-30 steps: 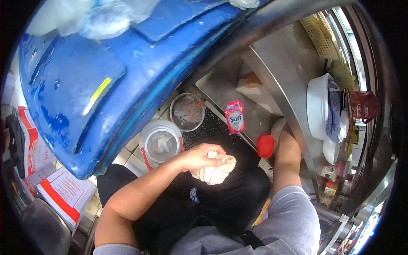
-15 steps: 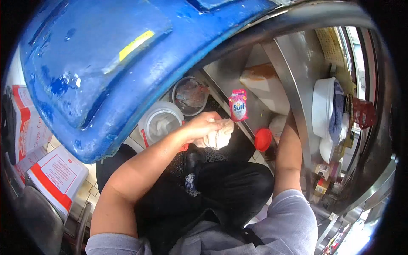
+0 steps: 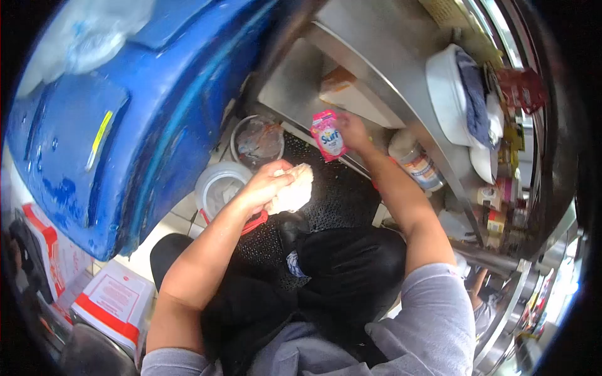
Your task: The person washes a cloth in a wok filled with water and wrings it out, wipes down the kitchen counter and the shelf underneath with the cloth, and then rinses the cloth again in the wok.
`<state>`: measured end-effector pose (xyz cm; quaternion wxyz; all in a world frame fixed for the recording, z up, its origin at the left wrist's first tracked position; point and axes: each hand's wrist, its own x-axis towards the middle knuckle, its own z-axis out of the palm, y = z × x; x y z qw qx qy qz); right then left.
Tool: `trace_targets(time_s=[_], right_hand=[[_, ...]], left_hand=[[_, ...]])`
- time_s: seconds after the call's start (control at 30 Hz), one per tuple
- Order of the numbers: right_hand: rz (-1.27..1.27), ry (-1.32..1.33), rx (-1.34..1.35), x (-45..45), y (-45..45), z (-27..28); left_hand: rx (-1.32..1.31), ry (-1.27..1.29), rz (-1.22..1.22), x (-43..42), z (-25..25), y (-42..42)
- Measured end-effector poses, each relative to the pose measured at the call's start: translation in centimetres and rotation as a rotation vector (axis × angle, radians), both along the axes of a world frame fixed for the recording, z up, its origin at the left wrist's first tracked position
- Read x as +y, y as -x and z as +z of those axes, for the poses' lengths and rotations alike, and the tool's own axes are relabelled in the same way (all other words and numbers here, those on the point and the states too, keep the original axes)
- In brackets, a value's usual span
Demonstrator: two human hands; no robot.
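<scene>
My left hand (image 3: 266,188) is closed around a crumpled off-white cloth (image 3: 295,191), held above my knees and beside an open white bucket (image 3: 202,191) with a red handle. Farther forward, my right hand (image 3: 352,130) grips the right side of a pink Surf detergent pouch (image 3: 328,139), which tilts slightly; some of the fingers are hidden. Under my right forearm, a white jar with a coloured label (image 3: 419,164) stands on the lower shelf. A clear tub with murky contents (image 3: 257,139) sits left of the pouch.
A large blue plastic bin (image 3: 169,125) fills the left side. Along the right runs a steel counter (image 3: 376,56) carrying a white basin (image 3: 445,94) with a dark cloth. Red-and-white boxes (image 3: 113,301) stand lower left. A black perforated mat (image 3: 332,194) covers the floor ahead.
My right hand has come out from the lower shelf area and taken hold of the Surf pouch. The labelled jar now shows more. The view has shifted; the cloth stays in my left hand.
</scene>
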<state>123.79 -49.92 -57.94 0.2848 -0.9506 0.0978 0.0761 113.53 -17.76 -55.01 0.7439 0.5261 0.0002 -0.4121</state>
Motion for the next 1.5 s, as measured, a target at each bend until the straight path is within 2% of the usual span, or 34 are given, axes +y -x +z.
trace_targets(time_s=[0.07,0.13,0.17,0.23,0.27,0.33,0.37,0.43,0.5,0.57,0.63,0.67,0.7,0.77,0.8,0.87,0.93,0.97,1.0,1.1,1.2,1.3,1.33,1.37,1.4,1.43,1.47,1.5], right_hand=[[-0.051,0.093,-0.090,1.5,0.1,0.2],[0.079,0.335,-0.038,2.0,-0.3,0.0],[0.074,0.330,-0.040,1.8,0.2,0.1],[0.164,-0.152,0.113,0.8,2.1,0.1],[0.163,-0.162,0.119,0.6,3.5,0.1],[0.192,-0.379,0.253,-0.1,7.1,0.5],[0.188,-0.381,0.255,-0.6,9.0,0.2],[0.157,-0.543,0.349,-2.3,12.4,-2.2],[0.116,-0.509,0.413,-2.7,14.4,-2.0],[0.078,-0.477,0.481,-3.3,15.5,-2.2],[0.144,-0.272,0.619,-4.9,16.3,-3.7],[0.259,-0.124,0.485,-6.4,17.1,-5.5],[0.262,-0.127,0.485,-6.1,17.0,-4.6],[0.309,0.028,0.363,-5.3,15.9,-1.5],[0.356,0.006,0.291,-6.2,14.6,-1.0],[-0.032,-0.508,0.252,-4.6,11.1,4.1],[-0.035,-0.185,0.039,-3.8,7.2,9.8],[0.117,0.209,-0.193,-4.3,6.0,11.3],[0.058,0.317,-0.404,-3.7,5.4,12.0],[-0.119,0.380,-0.447,-3.6,2.9,12.7],[-0.146,0.368,-0.394,-2.5,0.1,13.0],[-0.072,0.282,-0.361,2.0,-0.6,13.8],[0.009,0.201,-0.327,4.4,0.1,13.9],[0.117,0.120,-0.286,7.2,1.4,14.0],[0.386,0.021,-0.407,9.2,2.7,12.6],[0.538,-0.017,-0.173,11.0,3.2,12.3],[0.525,-0.283,0.172,11.7,3.5,11.2],[0.606,-0.452,0.198,11.7,3.3,9.2]], left_hand=[[0.036,0.070,-0.010,0.1,-0.2,0.3],[0.068,0.112,0.014,0.0,-0.7,0.4],[0.065,0.107,0.010,0.0,-1.0,0.4],[0.024,0.055,-0.026,0.2,-1.0,0.2],[0.031,0.045,-0.027,0.3,-1.0,0.2],[-0.037,0.015,-0.023,0.3,-1.0,-0.4],[-0.034,0.014,-0.027,0.3,-1.0,-0.7],[-0.051,0.059,0.028,0.3,-1.4,-1.4],[-0.109,0.051,0.063,-0.1,-1.6,-1.9],[-0.045,0.029,0.096,-0.7,-1.0,-2.1],[-0.119,-0.031,0.090,-1.3,-1.2,-2.1],[-0.109,-0.010,0.080,-1.6,-1.5,-1.9],[-0.101,0.010,0.070,-1.8,-1.6,-1.8],[-0.118,-0.021,0.041,-2.0,-1.2,-1.6],[-0.131,-0.049,0.013,-2.0,-1.1,-1.7],[-0.137,-0.089,0.021,-2.1,-1.3,-1.8],[-0.157,-0.140,0.046,-2.0,-1.2,-1.8],[-0.147,-0.141,0.058,-1.9,-0.9,-1.8],[-0.141,-0.133,0.064,-1.9,-0.9,-1.9],[-0.134,-0.130,0.112,-1.9,-0.9,-1.9],[-0.270,-0.186,0.126,-1.8,-1.5,-2.2],[-0.205,-0.214,0.269,-1.1,-0.3,-2.3],[-0.337,-0.314,0.330,-0.8,-0.5,-2.6],[-0.341,-0.318,0.333,-0.9,-0.7,-2.9],[-0.286,-0.223,0.438,-1.0,-1.0,-3.3],[-0.230,-0.127,0.542,-1.1,-1.0,-3.6],[-0.176,-0.210,0.448,-0.2,1.6,-3.6],[-0.180,-0.214,0.455,-0.1,2.6,-3.4]])
